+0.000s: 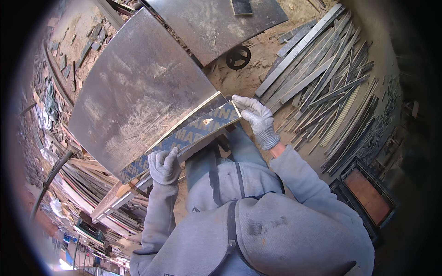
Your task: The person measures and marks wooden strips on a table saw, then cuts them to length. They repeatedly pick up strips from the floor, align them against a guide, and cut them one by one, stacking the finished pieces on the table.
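Note:
A long dark film-faced plywood strip (186,136) with pale printing lies slantwise across the near edge of the metal saw table (142,69). My left hand (164,166), in a pale work glove, is closed on its near edge towards the left end. My right hand (256,118), gloved too, grips the strip's right end, with the fingers bent around the corner. A pale raw edge (184,120) runs along the far side of the strip; I cannot tell whether it belongs to a second piece. Sawdust is strewn over the table beside it.
A second metal tabletop (216,27) stands beyond a narrow gap, with a small dark board (241,6) on it. Below is a black handwheel (238,57). Heaped wood strips (317,69) lie to the right, near a black crate (368,191); more offcuts (94,184) lie at left.

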Available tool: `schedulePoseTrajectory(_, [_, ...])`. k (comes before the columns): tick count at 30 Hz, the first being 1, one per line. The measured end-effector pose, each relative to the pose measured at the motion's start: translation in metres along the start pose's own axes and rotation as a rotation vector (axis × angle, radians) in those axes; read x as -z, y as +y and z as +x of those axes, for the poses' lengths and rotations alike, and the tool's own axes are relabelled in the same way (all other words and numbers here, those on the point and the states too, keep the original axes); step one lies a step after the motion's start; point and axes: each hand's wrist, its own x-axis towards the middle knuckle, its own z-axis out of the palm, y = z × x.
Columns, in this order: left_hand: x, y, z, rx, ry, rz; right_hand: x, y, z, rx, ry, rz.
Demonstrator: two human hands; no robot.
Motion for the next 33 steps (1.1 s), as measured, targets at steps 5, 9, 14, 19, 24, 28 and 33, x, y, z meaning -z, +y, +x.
schedulePoseTrajectory(5, [-0.022, -0.004, 0.000, -0.014, 0.043, 0.019, 0.001, -0.011, 0.013, 0.031, -0.027, 0.203])
schedulePoseTrajectory(9, [-0.040, -0.006, -0.002, 0.046, -0.045, -0.031, 0.003, 0.002, 0.042, 0.077, -0.040, -0.034])
schedulePoseTrajectory(14, [-0.044, -0.014, -0.005, 0.306, -0.056, 0.085, -0.003, 0.033, 0.067, 0.107, -0.144, -0.301])
schedulePoseTrajectory(19, [-0.049, -0.029, -0.011, 0.473, -0.273, 0.009, -0.003, 0.038, 0.069, 0.139, -0.090, -0.501])
schedulePoseTrajectory(24, [-0.051, -0.028, -0.011, 0.577, -0.337, -0.019, -0.010, 0.039, 0.071, -0.051, -0.121, -0.741])
schedulePoseTrajectory(28, [-0.040, -0.027, -0.004, 0.557, -0.404, -0.031, -0.024, 0.036, 0.071, -0.007, -0.042, -1.116])
schedulePoseTrajectory(33, [-0.027, -0.040, -0.002, 0.438, -0.440, 0.047, -0.037, -0.007, 0.068, -0.097, -0.097, -0.698])
